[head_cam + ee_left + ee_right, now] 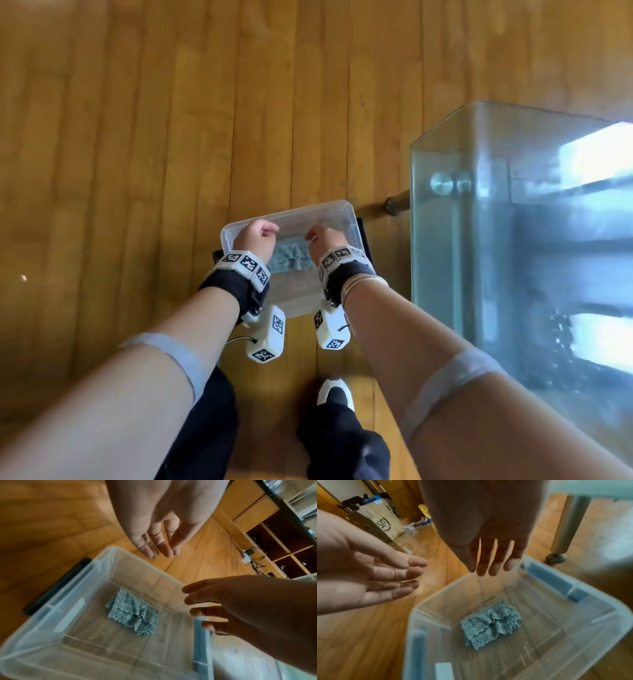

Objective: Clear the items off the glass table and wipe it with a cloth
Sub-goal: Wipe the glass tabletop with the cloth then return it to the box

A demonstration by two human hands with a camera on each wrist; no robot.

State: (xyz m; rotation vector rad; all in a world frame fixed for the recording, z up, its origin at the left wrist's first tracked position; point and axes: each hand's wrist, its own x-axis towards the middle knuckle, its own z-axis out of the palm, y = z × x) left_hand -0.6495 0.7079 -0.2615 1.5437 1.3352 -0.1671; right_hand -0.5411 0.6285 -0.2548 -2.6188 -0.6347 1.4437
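A clear plastic bin [308,209] stands on the wooden floor just left of the glass table [513,212]. A crumpled blue-grey cloth [291,258] lies on the bin's bottom, also seen in the wrist views [133,615] [491,623]. My left hand [258,236] hovers over the bin's left part, fingers straight and empty [157,547]. My right hand [322,240] hangs over the middle of the bin, fingers slightly spread and holding nothing [493,561]. Neither hand touches the cloth. The table top in view carries no objects, only bright reflections.
A black flat lid [56,586] lies under the bin. A metal table leg [565,527] stands close behind the bin. My shoe [334,394] is near the bin's front. Dark shelving with cables [283,547] and a cardboard box [385,520] stand farther off.
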